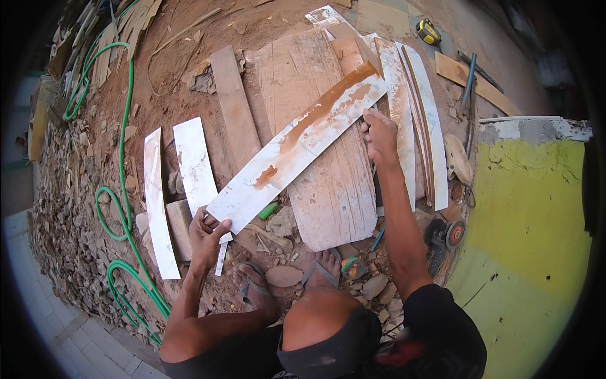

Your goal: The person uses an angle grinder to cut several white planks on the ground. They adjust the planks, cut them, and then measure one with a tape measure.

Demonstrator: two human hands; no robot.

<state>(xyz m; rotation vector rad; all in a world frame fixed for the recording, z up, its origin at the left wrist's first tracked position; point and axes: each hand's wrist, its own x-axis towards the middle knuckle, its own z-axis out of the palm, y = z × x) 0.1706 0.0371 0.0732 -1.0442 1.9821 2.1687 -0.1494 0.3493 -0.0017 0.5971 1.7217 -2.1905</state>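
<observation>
A long white tile strip [300, 151] with reddish-brown stains is held slantwise in front of me. Its lower left corner is pinched in my left hand [205, 237], thumb on the top face. Near the upper right end, my right hand [380, 136] is closed on the strip's lower edge. Beneath the strip lies a thick, dusty slab [334, 208], and the strip hides part of it. To the left, two more white strips lie tilted, a narrow strip [159, 208] and a shorter strip [194, 155]. Several long strips [435, 136] lie to the right of the slab.
An angle grinder [445, 234] lies by the yellow-green wall [524, 215]. A yellow tape measure [428, 31] is at the far right. Green hose [125, 145] loops over rubble on the left. A dusty plank [233, 101] lies beside the slab. My sandalled feet are just below it.
</observation>
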